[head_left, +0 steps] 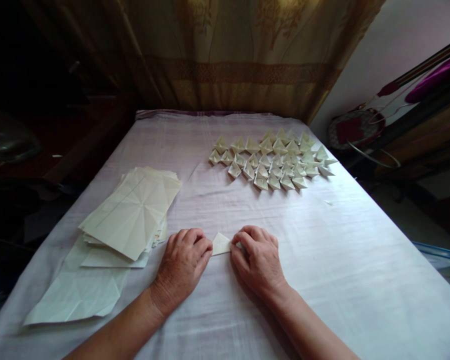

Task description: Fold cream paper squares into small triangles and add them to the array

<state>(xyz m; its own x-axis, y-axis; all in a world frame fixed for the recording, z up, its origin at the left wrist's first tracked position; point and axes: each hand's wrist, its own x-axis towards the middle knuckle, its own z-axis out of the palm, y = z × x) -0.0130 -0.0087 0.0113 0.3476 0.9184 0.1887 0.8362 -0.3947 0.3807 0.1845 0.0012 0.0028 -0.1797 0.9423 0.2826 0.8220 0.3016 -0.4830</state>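
Observation:
A small folded piece of cream paper [221, 244] lies on the white cloth near the front middle of the table. My left hand [183, 265] has its fingers curled and pressed on the paper's left end. On the paper's right end my right hand [258, 260] is curled in the same way, pinching it. Only a small triangle of the paper shows between the two hands. The rest of it is hidden under my fingers.
A pile of creased cream sheets [129, 215] lies at the left, with one larger sheet [78, 295] beneath it near the edge. Several small folded paper boats [273, 160] sit in rows at the far right. A curtain hangs behind the cloth-covered table [360, 280].

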